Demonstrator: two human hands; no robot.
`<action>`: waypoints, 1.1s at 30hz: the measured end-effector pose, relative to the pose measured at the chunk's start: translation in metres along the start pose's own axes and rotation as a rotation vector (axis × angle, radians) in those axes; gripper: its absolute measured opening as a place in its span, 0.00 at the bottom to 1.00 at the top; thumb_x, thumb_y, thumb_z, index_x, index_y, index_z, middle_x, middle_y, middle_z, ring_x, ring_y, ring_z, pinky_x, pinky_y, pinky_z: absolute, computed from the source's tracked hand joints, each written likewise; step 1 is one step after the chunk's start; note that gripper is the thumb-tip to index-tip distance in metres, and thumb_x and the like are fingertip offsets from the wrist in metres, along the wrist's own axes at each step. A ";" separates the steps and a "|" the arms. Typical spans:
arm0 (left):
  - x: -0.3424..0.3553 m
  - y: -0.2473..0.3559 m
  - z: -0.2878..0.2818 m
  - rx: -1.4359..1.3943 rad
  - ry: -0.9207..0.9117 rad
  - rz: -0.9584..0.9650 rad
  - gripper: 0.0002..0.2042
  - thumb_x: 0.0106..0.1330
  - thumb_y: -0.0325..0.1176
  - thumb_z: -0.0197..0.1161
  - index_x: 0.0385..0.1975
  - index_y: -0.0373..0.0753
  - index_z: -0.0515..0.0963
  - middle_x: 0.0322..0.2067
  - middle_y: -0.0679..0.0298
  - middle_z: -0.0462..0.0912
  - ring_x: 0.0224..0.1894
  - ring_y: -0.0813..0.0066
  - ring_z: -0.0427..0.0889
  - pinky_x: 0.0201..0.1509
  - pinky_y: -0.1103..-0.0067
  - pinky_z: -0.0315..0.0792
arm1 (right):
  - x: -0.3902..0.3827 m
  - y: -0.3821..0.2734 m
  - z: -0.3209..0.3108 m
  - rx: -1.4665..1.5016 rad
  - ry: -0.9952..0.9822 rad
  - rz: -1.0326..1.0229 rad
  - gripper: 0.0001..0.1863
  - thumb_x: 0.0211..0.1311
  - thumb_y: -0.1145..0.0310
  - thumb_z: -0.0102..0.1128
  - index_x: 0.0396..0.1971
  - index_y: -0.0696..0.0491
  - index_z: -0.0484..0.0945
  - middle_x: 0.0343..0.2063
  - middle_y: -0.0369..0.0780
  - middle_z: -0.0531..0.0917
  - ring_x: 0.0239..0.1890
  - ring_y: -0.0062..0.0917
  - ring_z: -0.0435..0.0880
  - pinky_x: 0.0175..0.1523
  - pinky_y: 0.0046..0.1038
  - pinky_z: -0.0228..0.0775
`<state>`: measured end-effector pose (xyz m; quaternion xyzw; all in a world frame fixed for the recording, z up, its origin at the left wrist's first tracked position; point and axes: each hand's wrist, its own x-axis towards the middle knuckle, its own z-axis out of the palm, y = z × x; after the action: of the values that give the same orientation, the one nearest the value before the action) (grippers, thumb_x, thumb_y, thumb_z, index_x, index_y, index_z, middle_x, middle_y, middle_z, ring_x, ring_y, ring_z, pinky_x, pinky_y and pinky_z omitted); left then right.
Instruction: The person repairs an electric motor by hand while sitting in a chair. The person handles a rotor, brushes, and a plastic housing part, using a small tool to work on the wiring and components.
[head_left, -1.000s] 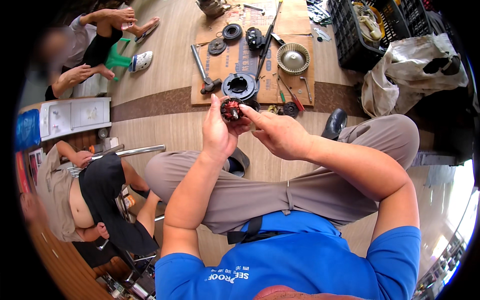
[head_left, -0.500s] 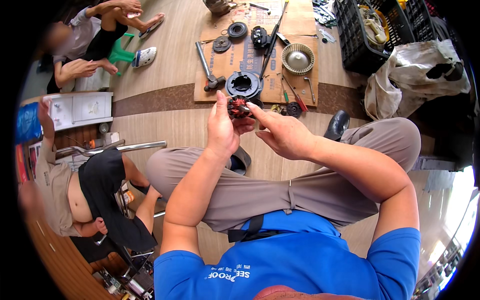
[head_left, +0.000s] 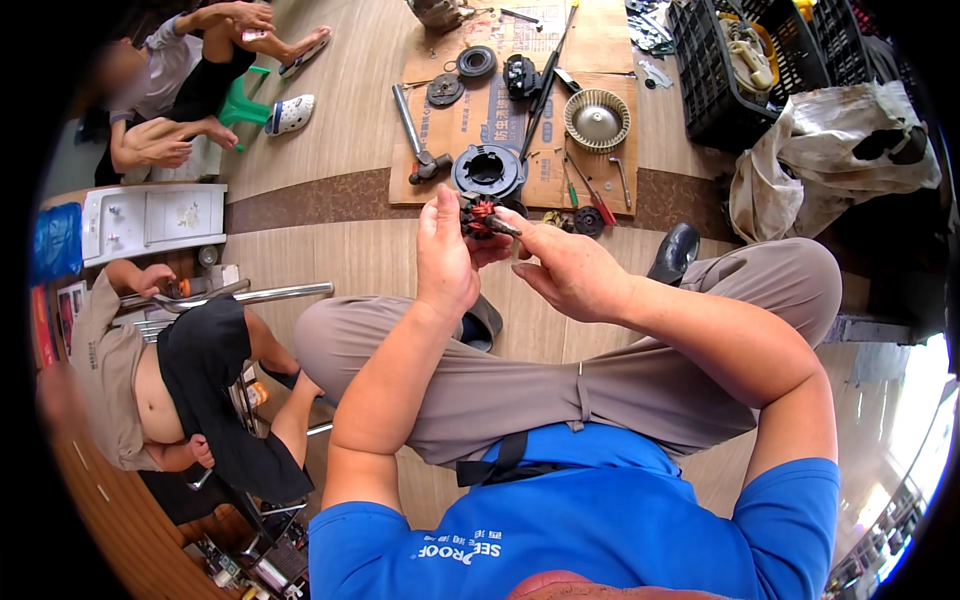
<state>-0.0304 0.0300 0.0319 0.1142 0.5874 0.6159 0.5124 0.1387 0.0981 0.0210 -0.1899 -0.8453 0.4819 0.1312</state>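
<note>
A small motor armature (head_left: 482, 217) with red windings and dark metal poles is held in front of me, just over the near edge of the cardboard. My left hand (head_left: 447, 250) is wrapped round it, thumb up along its left side and fingers beneath. From its right side sticks a short shaft end, touched by the index finger of my right hand (head_left: 575, 265). The right thumb stands apart below; the other right fingers are mostly hidden. Just beyond lies a round grey motor housing (head_left: 463, 172) with an open centre.
On the cardboard (head_left: 465, 120) lie a hammer (head_left: 409, 125), a white fan wheel (head_left: 597, 103), a red-handled screwdriver (head_left: 602, 208), a green-handled screwdriver (head_left: 572, 190) and dark round parts. Black crates (head_left: 715, 110) stand at right, beside a dirty cloth (head_left: 770, 190). Two people sit at left.
The armature has turned and tilted in my left hand, so its shaft end now points right toward my right index finger. The near person at left has lowered a raised arm.
</note>
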 end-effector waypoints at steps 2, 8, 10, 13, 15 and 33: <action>0.001 -0.003 -0.002 -0.010 0.029 0.041 0.24 0.71 0.57 0.47 0.48 0.39 0.65 0.31 0.60 0.81 0.26 0.71 0.83 0.25 0.75 0.80 | 0.000 0.001 0.001 -0.001 -0.001 -0.001 0.36 0.62 0.68 0.55 0.68 0.52 0.51 0.38 0.48 0.77 0.41 0.44 0.79 0.44 0.40 0.73; 0.006 -0.007 -0.010 -0.138 -0.091 -0.003 0.23 0.74 0.54 0.40 0.56 0.44 0.66 0.38 0.58 0.81 0.37 0.67 0.83 0.37 0.68 0.81 | -0.002 0.000 0.002 -0.052 -0.007 -0.032 0.39 0.59 0.73 0.58 0.70 0.49 0.52 0.39 0.47 0.78 0.40 0.43 0.79 0.44 0.39 0.73; 0.005 -0.005 -0.011 -0.204 -0.120 -0.022 0.23 0.74 0.54 0.39 0.56 0.44 0.67 0.38 0.58 0.81 0.37 0.67 0.83 0.37 0.69 0.80 | -0.002 -0.002 0.002 -0.076 -0.047 -0.029 0.40 0.59 0.72 0.59 0.70 0.48 0.51 0.38 0.47 0.77 0.38 0.44 0.80 0.43 0.40 0.73; 0.004 -0.001 -0.007 -0.322 -0.150 -0.057 0.23 0.74 0.54 0.39 0.55 0.43 0.67 0.37 0.55 0.81 0.35 0.66 0.82 0.34 0.72 0.78 | -0.002 -0.004 -0.001 -0.120 -0.055 -0.037 0.40 0.59 0.71 0.59 0.70 0.47 0.50 0.36 0.46 0.77 0.36 0.43 0.80 0.40 0.40 0.73; 0.005 -0.001 -0.007 -0.373 -0.152 -0.074 0.22 0.74 0.54 0.40 0.54 0.42 0.66 0.36 0.52 0.81 0.32 0.65 0.82 0.31 0.73 0.76 | -0.003 -0.002 0.000 -0.117 -0.035 -0.052 0.40 0.59 0.71 0.59 0.70 0.47 0.50 0.35 0.46 0.76 0.35 0.43 0.79 0.39 0.40 0.73; 0.005 0.000 -0.012 -0.364 -0.255 -0.190 0.30 0.72 0.59 0.33 0.55 0.42 0.71 0.33 0.65 0.81 0.20 0.70 0.74 0.19 0.76 0.64 | -0.003 -0.006 0.000 -0.101 0.070 -0.143 0.37 0.58 0.68 0.58 0.68 0.49 0.56 0.35 0.44 0.77 0.33 0.39 0.82 0.37 0.37 0.76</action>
<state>-0.0421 0.0268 0.0263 0.0409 0.4056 0.6412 0.6502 0.1404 0.0938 0.0263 -0.1523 -0.8748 0.4211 0.1849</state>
